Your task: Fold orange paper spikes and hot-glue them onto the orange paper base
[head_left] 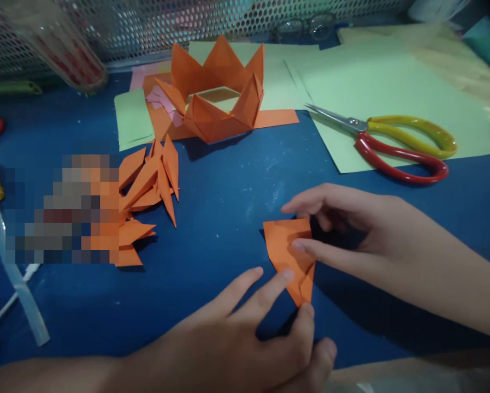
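Orange paper piece (283,240) on tabletop (212,229): left hand (265,330) spread, touching lower tip; right hand (361,210) loosely parted, thumb over paper. Best: edges matched, crease pressed flat.

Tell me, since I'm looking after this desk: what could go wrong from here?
The orange piece, under the right thumb and against the left hand's fingers, might crease crookedly if it slips.

The scissors lie just beyond the right hand, so a careless reach might knock them.

The folded petals sit loose on the table, so a sweeping left arm could scatter or bend them.
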Demonstrator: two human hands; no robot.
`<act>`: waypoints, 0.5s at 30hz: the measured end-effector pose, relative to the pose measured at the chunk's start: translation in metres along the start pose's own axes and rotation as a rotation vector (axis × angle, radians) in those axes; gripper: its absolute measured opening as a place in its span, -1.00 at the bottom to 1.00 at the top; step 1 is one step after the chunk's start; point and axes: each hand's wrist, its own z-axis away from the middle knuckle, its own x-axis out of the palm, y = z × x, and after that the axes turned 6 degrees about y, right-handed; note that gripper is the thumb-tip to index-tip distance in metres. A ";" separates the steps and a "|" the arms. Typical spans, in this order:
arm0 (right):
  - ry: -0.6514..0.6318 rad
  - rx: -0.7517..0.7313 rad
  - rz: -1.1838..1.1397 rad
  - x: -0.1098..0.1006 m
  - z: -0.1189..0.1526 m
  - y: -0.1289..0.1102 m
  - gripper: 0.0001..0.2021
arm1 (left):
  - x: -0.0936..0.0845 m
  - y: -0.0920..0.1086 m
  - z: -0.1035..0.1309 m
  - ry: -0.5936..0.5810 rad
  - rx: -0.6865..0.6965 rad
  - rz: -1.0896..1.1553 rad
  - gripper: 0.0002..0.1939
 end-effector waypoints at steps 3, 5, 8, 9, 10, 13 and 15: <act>0.013 0.001 -0.005 -0.001 -0.001 0.002 -0.78 | 0.000 0.005 0.002 0.002 -0.038 -0.024 -0.59; -0.003 0.001 -0.014 -0.002 -0.002 0.003 -0.79 | 0.001 0.007 0.003 0.012 -0.038 -0.039 -0.59; -0.018 0.011 -0.041 -0.001 -0.003 0.005 -0.81 | 0.002 0.007 0.003 0.011 -0.036 -0.056 -0.59; -0.021 0.018 -0.056 -0.001 -0.002 0.005 -0.80 | 0.003 0.007 0.003 0.012 -0.035 -0.064 -0.59; -0.027 0.024 -0.071 0.000 -0.002 0.006 -0.78 | 0.003 0.007 0.003 0.012 -0.033 -0.075 -0.60; -0.080 0.010 -0.072 0.001 -0.001 0.005 -0.66 | 0.002 0.008 0.002 0.015 -0.032 -0.099 -0.60; -0.132 -0.031 -0.039 0.001 -0.001 0.005 -0.56 | 0.001 0.009 0.002 0.016 -0.027 -0.100 -0.59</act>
